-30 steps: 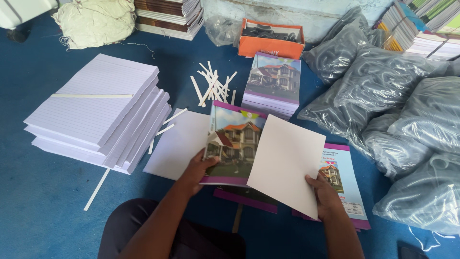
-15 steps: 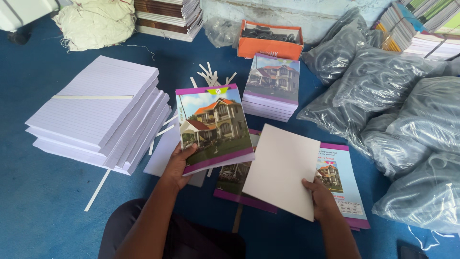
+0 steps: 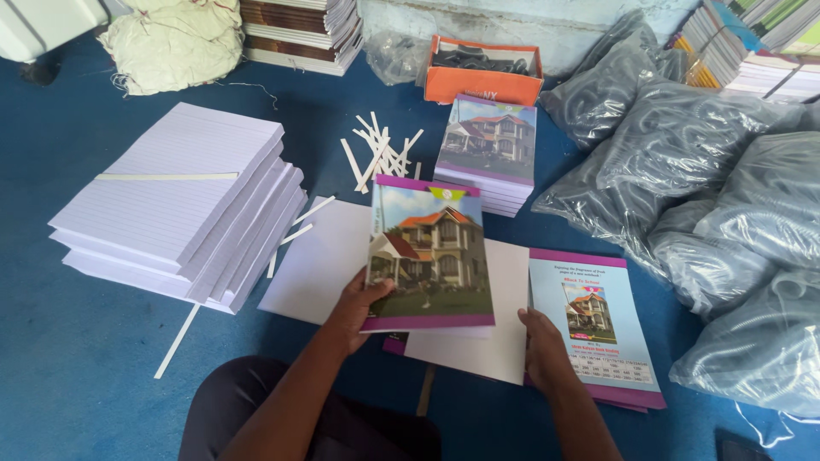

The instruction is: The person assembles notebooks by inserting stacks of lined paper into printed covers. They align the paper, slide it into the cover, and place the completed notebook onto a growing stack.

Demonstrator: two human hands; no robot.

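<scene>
Two hands busy, head view only. Left hand [image 3: 359, 306] grips house-print cover [image 3: 431, 256] at its near-left edge, fingers closed under, thumb on top; cover sits tilted above white sheet [image 3: 478, 320]. Right hand [image 3: 545, 348] lies flat, fingers spread, pinning sheet's near-right corner on floor. Risk: one-edge grip, cover could sag or slide off, misaligning w/ sheet. Both forearms reach fwd from near edge.

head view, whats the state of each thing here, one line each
left hand: grips the house-picture cover, raised and tilted
house-picture cover: held, picture up
right hand: pressed on the white sheet
white sheet: flat
orange box: open
ruled paper stack: fanned, a strip across the top
plastic bags: full, heaped
</scene>
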